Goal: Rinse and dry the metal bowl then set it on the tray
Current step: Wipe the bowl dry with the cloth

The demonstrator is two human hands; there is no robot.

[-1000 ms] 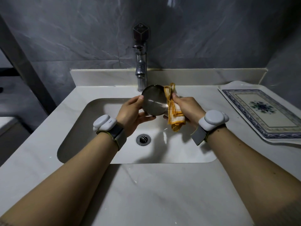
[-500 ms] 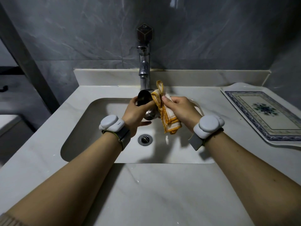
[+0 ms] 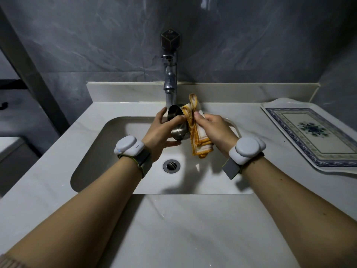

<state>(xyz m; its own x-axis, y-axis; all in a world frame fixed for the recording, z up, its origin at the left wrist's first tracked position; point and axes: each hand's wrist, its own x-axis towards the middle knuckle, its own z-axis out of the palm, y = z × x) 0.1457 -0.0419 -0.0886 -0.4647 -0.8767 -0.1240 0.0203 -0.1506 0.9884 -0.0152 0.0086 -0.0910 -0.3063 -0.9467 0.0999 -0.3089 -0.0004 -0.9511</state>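
Both hands over the sink basin (image 3: pixel 108 151), just in front of the chrome tap (image 3: pixel 170 88).

Left hand (image 3: pixel 161 132): fingers and thumb curled round the metal bowl (image 3: pixel 176 120), gripping it at the rim and the outer wall. Bowl tipped on its side, held in the air above the basin, rim toward the left hand, brushed steel base facing down and toward the camera. It touches neither basin nor worktop (image 3: pixel 173 229).

Right hand (image 3: pixel 213 130): closed on a folded cloth (image 3: pixel 199 140), white with an orange-yellow border. Cloth pressed against the right side of the bowl; a loop of its edge sticks up above the fingers, the folded end hangs down below the hand.

A white sensor band on each wrist.

Drain (image 3: pixel 171 165) sits in the basin floor below the hands, apart from them.

Tray (image 3: pixel 270 105): white with a blue patterned border and a floral centre, lying flat on the pale marble worktop to the right of the sink, well apart from the bowl.

Grey marbled wall behind the tap.
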